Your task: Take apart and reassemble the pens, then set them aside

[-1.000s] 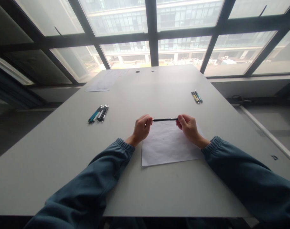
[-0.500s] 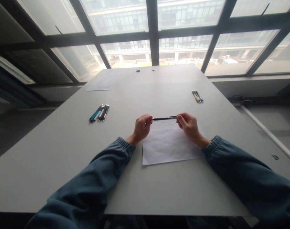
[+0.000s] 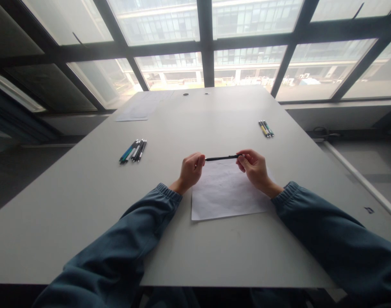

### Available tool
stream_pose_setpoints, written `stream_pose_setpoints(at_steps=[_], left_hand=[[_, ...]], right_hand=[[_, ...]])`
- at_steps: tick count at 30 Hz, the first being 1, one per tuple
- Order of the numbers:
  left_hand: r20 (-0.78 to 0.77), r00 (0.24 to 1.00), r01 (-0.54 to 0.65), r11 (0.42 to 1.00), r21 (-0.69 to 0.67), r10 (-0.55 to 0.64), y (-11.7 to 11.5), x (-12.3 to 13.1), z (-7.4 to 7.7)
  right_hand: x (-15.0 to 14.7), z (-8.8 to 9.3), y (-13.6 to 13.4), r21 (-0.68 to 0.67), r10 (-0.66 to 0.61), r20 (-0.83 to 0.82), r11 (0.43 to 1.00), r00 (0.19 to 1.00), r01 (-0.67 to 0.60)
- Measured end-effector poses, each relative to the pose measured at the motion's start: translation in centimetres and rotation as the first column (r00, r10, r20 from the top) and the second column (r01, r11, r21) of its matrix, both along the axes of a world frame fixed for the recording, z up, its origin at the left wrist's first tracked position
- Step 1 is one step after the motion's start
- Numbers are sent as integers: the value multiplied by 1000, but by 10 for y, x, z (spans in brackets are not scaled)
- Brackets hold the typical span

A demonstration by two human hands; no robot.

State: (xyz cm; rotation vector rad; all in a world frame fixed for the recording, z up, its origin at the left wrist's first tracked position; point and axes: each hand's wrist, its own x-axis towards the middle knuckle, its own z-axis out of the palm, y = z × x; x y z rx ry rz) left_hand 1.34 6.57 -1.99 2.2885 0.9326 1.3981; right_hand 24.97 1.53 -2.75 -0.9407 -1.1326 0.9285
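Observation:
A slim black pen (image 3: 221, 158) lies level between my two hands, above the far edge of a white paper sheet (image 3: 227, 196). My left hand (image 3: 191, 167) is closed on the pen's left end, thumb and finger pinched at its tip. At the other end, where the clip is, my right hand (image 3: 252, 167) grips it between thumb and fingers. Both ends of the pen are partly hidden by my fingers.
Several pens (image 3: 133, 151) lie in a group on the white table (image 3: 86, 214) at left. A smaller group of pens (image 3: 266, 128) is at right. More paper (image 3: 134, 107) lies at the far left, near the windows (image 3: 169, 70).
The pen has turned about its length, so its clip and pale label show differently. My right fingers have shifted slightly on it; my left hand keeps its grip.

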Motion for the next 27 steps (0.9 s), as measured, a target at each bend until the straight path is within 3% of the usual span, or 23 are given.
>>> stream_pose_setpoints(at_steps=[14, 27], left_hand=[[-47, 998, -32, 999, -23, 31, -2, 0, 2], [51, 999, -3, 1000, 26, 2, 0, 3, 5]], right_hand=[[2, 0, 1, 47, -36, 22, 998, 999, 35], [4, 0, 3, 42, -153, 55, 988, 987, 151]])
